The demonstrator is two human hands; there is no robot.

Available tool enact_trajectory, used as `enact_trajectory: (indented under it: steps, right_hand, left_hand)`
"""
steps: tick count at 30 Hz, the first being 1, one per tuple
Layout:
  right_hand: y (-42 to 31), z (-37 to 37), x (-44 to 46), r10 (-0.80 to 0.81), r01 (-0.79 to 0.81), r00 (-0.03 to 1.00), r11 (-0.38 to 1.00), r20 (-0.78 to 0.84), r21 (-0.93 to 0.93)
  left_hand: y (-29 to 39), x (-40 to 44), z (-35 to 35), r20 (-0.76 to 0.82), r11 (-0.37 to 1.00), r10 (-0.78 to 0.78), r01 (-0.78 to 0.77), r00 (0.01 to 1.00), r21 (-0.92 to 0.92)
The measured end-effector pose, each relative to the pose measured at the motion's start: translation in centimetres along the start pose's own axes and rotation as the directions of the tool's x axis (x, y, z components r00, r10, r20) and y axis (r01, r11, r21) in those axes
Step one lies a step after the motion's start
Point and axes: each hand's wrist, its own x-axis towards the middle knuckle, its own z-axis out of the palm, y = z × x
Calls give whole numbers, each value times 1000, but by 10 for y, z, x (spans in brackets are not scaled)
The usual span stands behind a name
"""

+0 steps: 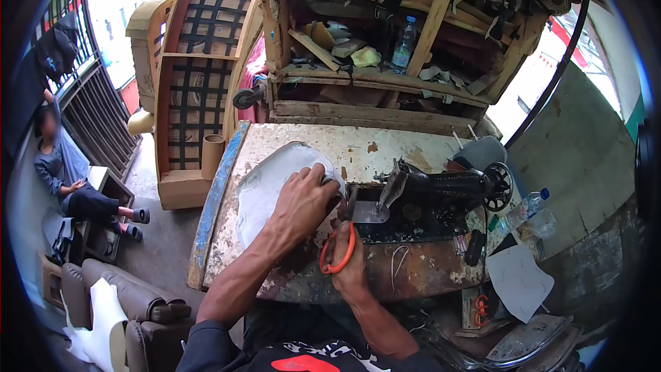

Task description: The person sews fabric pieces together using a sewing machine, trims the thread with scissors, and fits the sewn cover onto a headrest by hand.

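A pale grey-white piece of fabric (265,182) with a rounded outline lies on the worn table. My left hand (303,196) rests over its right side, fingers curled and closed at the edge near the sewing machine. My right hand (349,269) grips orange-handled scissors (352,240), with their blades pointing away from me beside the fabric's right edge. Just to the right stands a black sewing machine (430,196) with a handwheel (498,186). A thin loop of thread (397,262) lies in front of the machine.
A wooden shelf frame (385,83) with scraps and a water bottle (404,45) stands behind the table (406,139). Plastic bottles (527,210) lie at right, above a hanging white sheet (521,279). A seated person (69,165) is at far left, beyond a brown armchair (131,293).
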Motion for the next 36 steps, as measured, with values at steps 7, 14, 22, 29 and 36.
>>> enact_trajectory:
  steps: [7,14,22,29,36]
  right_hand:
    - [15,-81,17,-236,141,972,520,17,-843]
    - [-20,-87,20,-388,336,919,671,74,-661]
    - [-27,1,27,-373,415,908,723,193,-552]
    - [-30,5,35,-316,356,934,810,164,-466]
    - [-36,11,35,-265,320,946,843,184,-433]
  left_hand:
    - [-21,2,-58,-223,947,-200,131,954,-292]
    - [-50,-19,-98,-414,786,-411,85,812,-613]
    - [-56,-77,-39,-260,804,-576,481,775,-348]
    - [13,-122,-69,-300,983,-94,136,949,121]
    - [33,-137,-43,107,994,-81,72,991,79]
